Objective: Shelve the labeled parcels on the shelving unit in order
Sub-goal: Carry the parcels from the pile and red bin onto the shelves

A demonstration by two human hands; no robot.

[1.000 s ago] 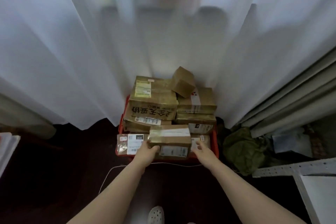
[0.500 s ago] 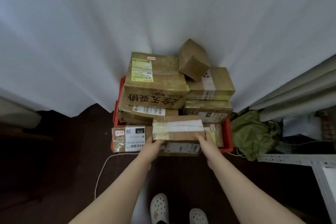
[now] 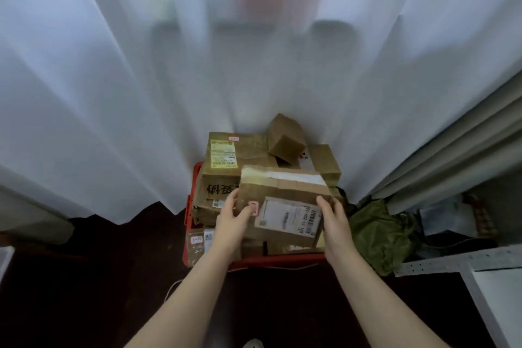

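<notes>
1. A person's two bare forearms reached forward from the bottom of the view, over a dark floor (image 3: pixel 84 291), to a red crate (image 3: pixel 282 258) heaped with cardboard parcels.
2. Both hands held one brown parcel (image 3: pixel 282 192) above the crate's front edge. It was tilted, so its broad face turned up toward the camera.
3. The left hand (image 3: pixel 230 220) gripped the parcel's left end. Its thumb lay on the near face, partly over a small red-edged sticker (image 3: pixel 253 207), and its fingers curled round the left edge.
4. The right hand (image 3: pixel 336 223) gripped the right end. Its thumb pressed the near face by the upper corner, and its fingers wrapped round the side, mostly hidden.
5. A white label (image 3: pixel 288 216) with barcodes covered much of the near face. Pale tape (image 3: pixel 285 175) ran along the top face.
6. A big box (image 3: pixel 226 161) with bold black characters on its front sat at the crate's back left corner.
7. A small box (image 3: pixel 285 137) rested tilted on the heap at the crate's back edge, with another box (image 3: pixel 324 159) at the back right corner.
8. A flat parcel (image 3: pixel 197 243) with a handwritten sticker lay at the front left corner, partly behind the left forearm.
9. A white curtain (image 3: pixel 113 93) hung behind the crate and filled the upper view.
10. A green bag (image 3: pixel 378 234) lay crumpled just right of the crate.
11. A grey perforated shelf frame (image 3: pixel 452 261) crossed the lower right corner of the view.
12. A thin white cable (image 3: pixel 172 288) curved over the floor near the left forearm.
</notes>
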